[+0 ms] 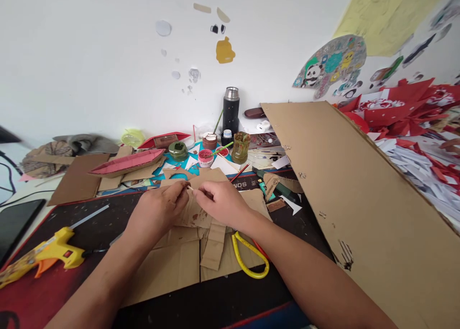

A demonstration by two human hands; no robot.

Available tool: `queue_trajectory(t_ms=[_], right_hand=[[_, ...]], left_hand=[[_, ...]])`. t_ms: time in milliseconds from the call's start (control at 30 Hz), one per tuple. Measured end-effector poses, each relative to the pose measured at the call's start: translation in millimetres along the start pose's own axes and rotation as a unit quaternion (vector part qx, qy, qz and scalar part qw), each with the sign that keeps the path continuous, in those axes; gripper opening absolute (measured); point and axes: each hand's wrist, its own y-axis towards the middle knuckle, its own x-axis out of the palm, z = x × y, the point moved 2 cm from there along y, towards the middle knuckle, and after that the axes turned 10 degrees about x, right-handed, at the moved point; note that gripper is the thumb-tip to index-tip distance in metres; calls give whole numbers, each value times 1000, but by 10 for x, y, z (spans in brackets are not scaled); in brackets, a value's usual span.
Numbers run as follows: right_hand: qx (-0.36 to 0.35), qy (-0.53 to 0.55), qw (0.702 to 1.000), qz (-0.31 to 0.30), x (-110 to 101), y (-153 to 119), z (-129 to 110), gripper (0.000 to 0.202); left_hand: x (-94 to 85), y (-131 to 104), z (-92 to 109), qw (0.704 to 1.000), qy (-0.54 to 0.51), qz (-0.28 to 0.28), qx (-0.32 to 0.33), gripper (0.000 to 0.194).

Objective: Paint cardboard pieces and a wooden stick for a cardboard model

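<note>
Left hand and right hand meet, both pinching a tiny pale piece over the cardboard; glue gun left of it, yellow handle at its right!

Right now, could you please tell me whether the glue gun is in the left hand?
No, the glue gun lies on the dark mat, apart from the left hand.

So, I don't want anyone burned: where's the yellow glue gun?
In the head view, the yellow glue gun lies at lower left on the mat, left of the left forearm.
</note>
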Motion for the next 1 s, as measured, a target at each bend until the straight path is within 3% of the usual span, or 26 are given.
queue_trajectory(t_ms=[133,333,633,1000], right_hand=[[15,48,999,-6,-25,-10,-7,39],[18,45,999,-8,-38,-14,-10,38],[-45,-129,991,3,-25,-30,-46,37],[-56,-139,989,10,-9,-26,-17,35]], left_hand=[[-72,0,-25,996,-83,15,-32,35],[-132,28,-32,984,-179,12,20,39],[-68,-72,-123,991,-122,-32,39,46],[-8,-101,-134,996,-76,-44,22,42]])
